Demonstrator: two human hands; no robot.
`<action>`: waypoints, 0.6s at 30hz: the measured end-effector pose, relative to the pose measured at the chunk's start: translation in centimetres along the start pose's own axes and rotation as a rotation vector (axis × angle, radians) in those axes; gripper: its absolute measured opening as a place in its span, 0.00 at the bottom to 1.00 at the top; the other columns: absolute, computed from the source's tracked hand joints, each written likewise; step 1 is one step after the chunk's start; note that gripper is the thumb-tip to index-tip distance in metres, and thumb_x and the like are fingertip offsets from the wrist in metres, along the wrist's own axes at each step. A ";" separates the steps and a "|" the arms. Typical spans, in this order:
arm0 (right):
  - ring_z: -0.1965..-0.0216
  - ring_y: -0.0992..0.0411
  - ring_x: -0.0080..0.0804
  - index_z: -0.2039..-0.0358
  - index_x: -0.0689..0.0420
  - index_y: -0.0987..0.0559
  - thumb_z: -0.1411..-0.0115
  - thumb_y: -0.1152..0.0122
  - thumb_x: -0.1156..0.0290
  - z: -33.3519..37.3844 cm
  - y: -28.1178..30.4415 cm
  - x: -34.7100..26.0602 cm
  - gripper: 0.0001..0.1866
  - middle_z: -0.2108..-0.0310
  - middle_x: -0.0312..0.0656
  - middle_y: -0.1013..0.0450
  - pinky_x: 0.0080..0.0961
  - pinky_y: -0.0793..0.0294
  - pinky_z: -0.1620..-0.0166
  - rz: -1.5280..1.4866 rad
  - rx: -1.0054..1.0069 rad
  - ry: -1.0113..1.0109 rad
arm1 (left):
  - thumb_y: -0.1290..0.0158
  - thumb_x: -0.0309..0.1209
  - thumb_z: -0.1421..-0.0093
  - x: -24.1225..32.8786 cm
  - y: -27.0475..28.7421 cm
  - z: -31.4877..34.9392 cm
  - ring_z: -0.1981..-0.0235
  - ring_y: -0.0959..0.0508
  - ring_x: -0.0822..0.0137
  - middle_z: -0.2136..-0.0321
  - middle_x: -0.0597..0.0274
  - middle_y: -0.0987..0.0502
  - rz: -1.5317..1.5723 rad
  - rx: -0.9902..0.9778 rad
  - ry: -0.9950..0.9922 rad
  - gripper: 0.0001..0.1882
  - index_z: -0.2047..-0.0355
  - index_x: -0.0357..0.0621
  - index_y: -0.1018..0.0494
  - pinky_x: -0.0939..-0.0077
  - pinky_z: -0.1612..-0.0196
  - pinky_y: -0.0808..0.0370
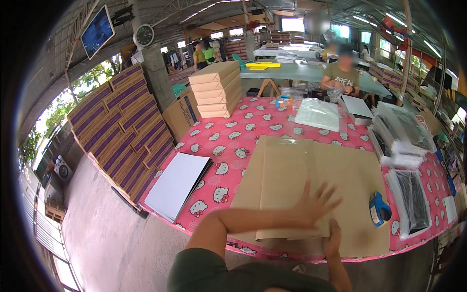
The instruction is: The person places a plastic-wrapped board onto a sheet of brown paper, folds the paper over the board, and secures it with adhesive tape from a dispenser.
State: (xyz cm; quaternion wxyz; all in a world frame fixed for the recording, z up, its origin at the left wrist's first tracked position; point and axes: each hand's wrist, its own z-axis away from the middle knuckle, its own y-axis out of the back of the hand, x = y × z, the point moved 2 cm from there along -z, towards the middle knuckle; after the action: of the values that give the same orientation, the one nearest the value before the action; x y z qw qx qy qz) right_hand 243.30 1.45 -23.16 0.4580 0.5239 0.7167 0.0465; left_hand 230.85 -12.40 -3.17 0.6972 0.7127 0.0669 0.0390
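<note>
Here the left hand (pixel 315 203) presses, fingers spread flat, on one folded cardboard sheet (pixel 311 187); the right hand (pixel 332 239) lies flat at its near edge, its grip released.

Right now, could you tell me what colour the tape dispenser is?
Blue; the tape dispenser shows best in the head view.

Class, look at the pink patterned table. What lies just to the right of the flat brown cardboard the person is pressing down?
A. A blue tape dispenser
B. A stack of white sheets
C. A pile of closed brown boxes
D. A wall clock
A: the blue tape dispenser sits at the right edge of the flat brown cardboard, which the left hand presses with spread fingers.
</note>
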 end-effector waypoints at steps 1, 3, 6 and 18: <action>0.51 0.39 0.55 0.49 0.65 0.34 0.60 0.56 0.83 0.3 -0.5 0.2 0.31 0.52 0.58 0.36 0.39 0.40 0.47 -0.079 0.031 -0.052 | 0.41 0.52 0.61 1.2 -4.0 1.4 0.37 0.63 0.45 0.37 0.48 0.65 0.022 -0.013 0.000 0.56 0.37 0.53 0.61 0.24 0.49 0.63; 0.50 0.39 0.55 0.49 0.66 0.35 0.58 0.56 0.81 0.4 -1.3 -0.1 0.30 0.52 0.58 0.36 0.40 0.41 0.47 -0.095 0.008 -0.048 | 0.42 0.48 0.58 2.5 -7.6 3.4 0.37 0.61 0.45 0.38 0.46 0.63 0.068 -0.076 0.032 0.53 0.37 0.53 0.60 0.26 0.48 0.61; 0.51 0.39 0.55 0.48 0.65 0.36 0.52 0.54 0.75 0.3 -0.1 -0.5 0.27 0.52 0.57 0.36 0.43 0.42 0.47 0.065 -0.113 0.064 | 0.46 0.40 0.53 3.2 -8.8 5.5 0.38 0.56 0.43 0.39 0.41 0.59 0.116 -0.156 0.135 0.46 0.38 0.51 0.59 0.31 0.46 0.58; 0.47 0.41 0.56 0.46 0.62 0.37 0.46 0.53 0.63 3.7 -6.3 -1.6 0.28 0.49 0.55 0.38 0.48 0.47 0.45 0.154 -0.192 -0.079 | 0.58 0.29 0.46 2.8 -16.7 3.2 0.44 0.43 0.36 0.43 0.39 0.45 0.049 0.063 0.207 0.36 0.38 0.51 0.59 0.45 0.43 0.48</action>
State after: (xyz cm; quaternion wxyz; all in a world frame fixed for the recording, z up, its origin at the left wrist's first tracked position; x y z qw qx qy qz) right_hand 241.51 -4.12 -27.75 0.5290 0.5324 0.6480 0.1291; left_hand 233.41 -14.85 -20.01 0.6627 0.7277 0.1223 0.1274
